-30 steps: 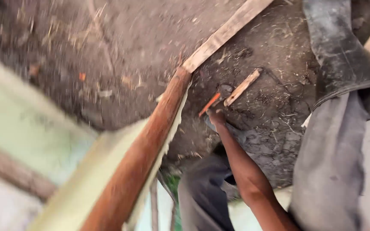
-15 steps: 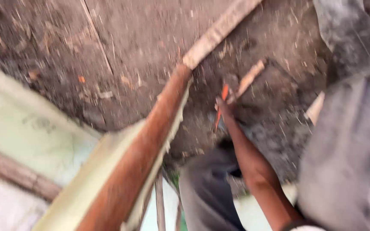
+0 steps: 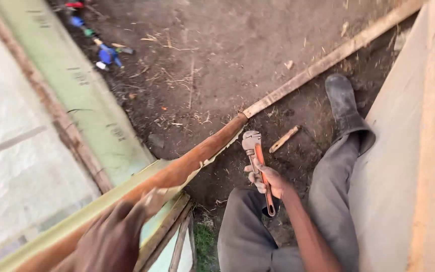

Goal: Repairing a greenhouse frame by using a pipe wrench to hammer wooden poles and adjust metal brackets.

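Dirt ground (image 3: 227, 55), brown and bumpy with dry straw bits, fills the top of the view, from ten to two o'clock. At nine o'clock lies a big pale plastic sheet (image 3: 11, 151) with a green edge strip (image 3: 91, 116) beside it. At three o'clock stands a tall tan board wall (image 3: 419, 151).

A long rusty brown metal pipe (image 3: 192, 161) runs from seven o'clock up to the middle. At its top end it meets a long pale wooden plank (image 3: 328, 58) that goes on toward one o'clock. The left hand (image 3: 112, 236) sits at seven o'clock, wrapped around the low part of the pipe, fingers pressed on it.

Grey trouser legs (image 3: 328, 201) and a black rubber boot (image 3: 343, 106) show from six to three o'clock.

The right hand (image 3: 268, 181) is at five o'clock, fingers closed tight around the orange-handled metal pipe wrench (image 3: 258, 166). A second ago this hand was low at the ground, picking the wrench up from beside a small wood stick (image 3: 284, 139). Now the wrench is lifted, with its grey head just beside the top end of the pipe and the stick left lying on the dirt. So the picking up is done, and the wrench looks ready to bite the pipe end.

Small blue and red scraps (image 3: 104, 50) lie far off at eleven o'clock.
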